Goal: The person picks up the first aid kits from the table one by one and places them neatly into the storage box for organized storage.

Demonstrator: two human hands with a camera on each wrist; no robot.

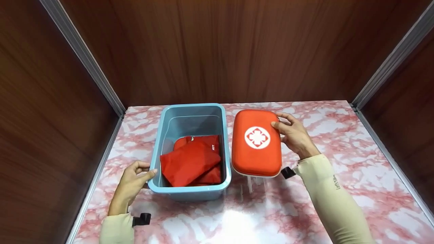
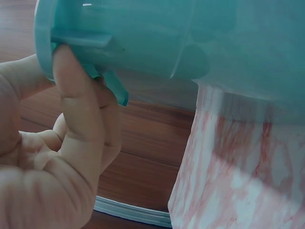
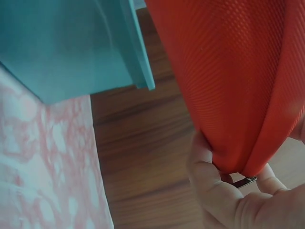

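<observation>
A light blue plastic bin stands left of centre on the table. Inside it lie a folded red cloth pouch and, partly hidden beneath, another red item marked KIT. My left hand pinches the bin's near left rim, thumb on top and fingers under the lip, as the left wrist view shows. To the right of the bin, my right hand grips a red first aid case by its upper right side. The case bears a white round emblem with a cross; its zipper pull shows in the right wrist view.
The table has a pink and white marbled top. Brown wood-grain panels rise at the back and both sides, joined by grey metal strips. Bright glare lies on the near tabletop.
</observation>
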